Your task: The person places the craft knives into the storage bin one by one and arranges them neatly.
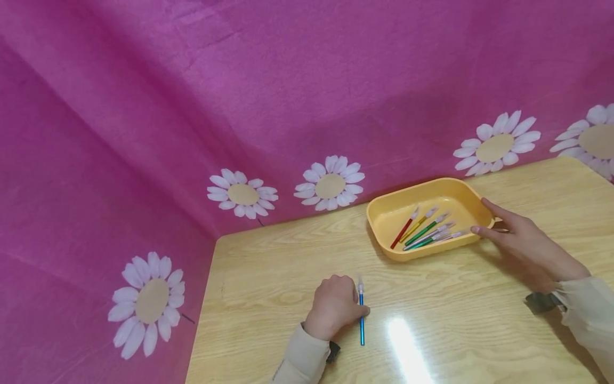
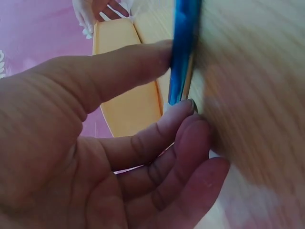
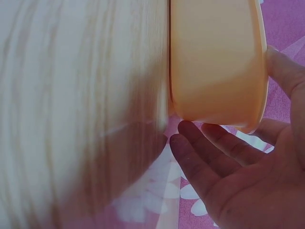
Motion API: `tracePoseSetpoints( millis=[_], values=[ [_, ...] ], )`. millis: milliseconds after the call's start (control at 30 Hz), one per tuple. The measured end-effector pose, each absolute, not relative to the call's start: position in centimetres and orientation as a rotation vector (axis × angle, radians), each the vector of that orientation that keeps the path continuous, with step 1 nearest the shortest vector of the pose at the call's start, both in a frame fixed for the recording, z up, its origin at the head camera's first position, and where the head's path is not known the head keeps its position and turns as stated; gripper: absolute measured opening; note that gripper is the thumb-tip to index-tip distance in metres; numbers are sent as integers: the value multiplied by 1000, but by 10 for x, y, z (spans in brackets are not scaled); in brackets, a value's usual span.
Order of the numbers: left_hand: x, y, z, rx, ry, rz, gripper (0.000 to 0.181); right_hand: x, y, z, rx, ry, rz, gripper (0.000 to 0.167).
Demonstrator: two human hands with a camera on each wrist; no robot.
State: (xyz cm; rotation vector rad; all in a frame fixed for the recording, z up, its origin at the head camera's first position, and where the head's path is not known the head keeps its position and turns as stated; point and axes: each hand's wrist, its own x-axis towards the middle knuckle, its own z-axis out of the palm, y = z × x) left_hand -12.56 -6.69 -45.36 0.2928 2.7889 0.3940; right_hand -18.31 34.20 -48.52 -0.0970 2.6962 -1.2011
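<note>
A slim blue craft knife (image 1: 362, 325) with a clear-capped tip lies along the near middle of the table, tip pointing away. My left hand (image 1: 336, 304) holds it from the left between thumb and fingers; the left wrist view shows the thumb against the blue handle (image 2: 183, 47) and fingertips close to the table. At the back right stands a yellow plastic tray (image 1: 384, 213). Several similar knives (image 1: 424, 232) lie in it, with red, gold, green and silvery handles. My right hand (image 1: 527, 240) grips the tray's right end, thumb on the near rim.
The wood-grain table (image 1: 268, 266) meets a pink cloth (image 1: 336, 96) printed with white flowers at the back and left. The tray's back side is close to this cloth. A bright light reflection (image 1: 408, 346) shows on the table right of the blue knife.
</note>
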Motion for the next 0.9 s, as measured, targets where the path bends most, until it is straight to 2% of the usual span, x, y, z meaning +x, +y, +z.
tracePoseSetpoints(
  millis=[400,633,900],
  values=[
    [-127,-74,-452,349,2811,389,35,-182,340,-484,-55,2679,-1214,94],
    [-128,-81,-451,393,2845,434,26,-182,341,-487,-145,2760,-1228,88],
    [-133,-83,-451,378,2800,458,28,-183,341,-487,-110,2747,-1215,90]
  ],
)
